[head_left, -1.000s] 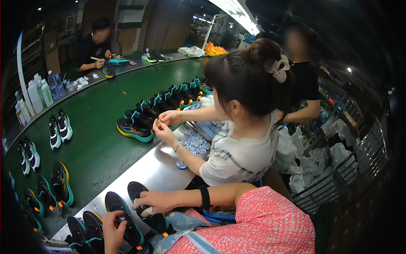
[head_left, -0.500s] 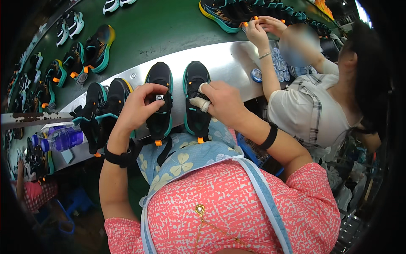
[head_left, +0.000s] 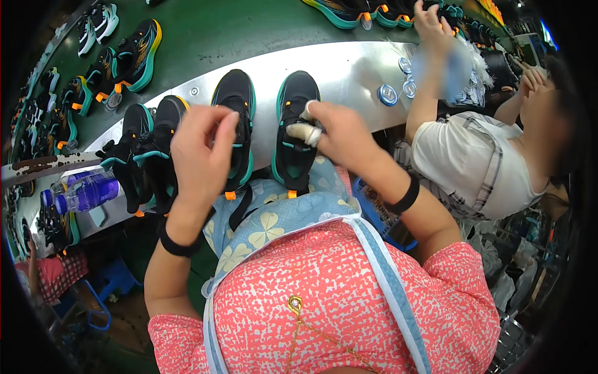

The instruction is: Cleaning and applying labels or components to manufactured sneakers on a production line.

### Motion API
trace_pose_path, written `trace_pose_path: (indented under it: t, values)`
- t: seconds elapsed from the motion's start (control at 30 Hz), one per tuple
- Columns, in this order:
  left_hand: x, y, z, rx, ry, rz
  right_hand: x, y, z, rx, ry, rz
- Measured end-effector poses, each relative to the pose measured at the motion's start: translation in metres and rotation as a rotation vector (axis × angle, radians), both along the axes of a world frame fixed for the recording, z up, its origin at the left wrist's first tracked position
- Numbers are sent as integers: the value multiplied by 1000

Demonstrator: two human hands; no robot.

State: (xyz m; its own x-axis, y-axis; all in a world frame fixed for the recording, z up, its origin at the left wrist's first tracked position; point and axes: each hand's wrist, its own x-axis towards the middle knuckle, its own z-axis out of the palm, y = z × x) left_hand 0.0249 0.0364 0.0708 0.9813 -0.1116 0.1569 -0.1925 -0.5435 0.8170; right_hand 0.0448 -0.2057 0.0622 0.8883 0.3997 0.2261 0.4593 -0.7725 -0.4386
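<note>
Two black sneakers with teal soles and orange heel tabs stand side by side before me, toes pointing away: a left sneaker and a right sneaker. My left hand is raised beside the left sneaker and hides part of its side. Its thumb and fingers curl together in a pinch; whatever they hold, if anything, is hidden. White covers wrap fingertips of my right hand, which closes on the lace area of the right sneaker. The exact part in its grip is unclear.
Another pair of black sneakers stands to the left, near purple-labelled bottles and a worn metal bar. More shoes sit on the green surface beyond the metal ledge. Round blue-and-white tags lie near a co-worker at right.
My left hand has lifted off the left sneaker and shifted slightly left; the small silvery piece seen at its fingertips no longer shows. My right hand stays at its sneaker. The co-worker's hand has moved right.
</note>
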Motion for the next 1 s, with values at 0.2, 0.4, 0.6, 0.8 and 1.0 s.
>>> trace_pose_path:
  t: [0.2, 0.4, 0.6, 0.8, 1.0]
  values:
    - [-26, -50, -5, -761, 1136, -136, 41, -16, 33, 169, 705, 255]
    - [-14, -69, -43, -913, 1156, -82, 14, -11, -8, 196, 279, 247]
    - [-16, -66, -43, -795, 1127, -187, 5, -19, -15, 111, 142, 58]
    - [-13, -69, -42, -828, 1119, -181, 25, -23, -6, 169, 426, 339]
    - [-17, -86, -39, -815, 1070, -132, -10, 6, -29, 454, 81, -100]
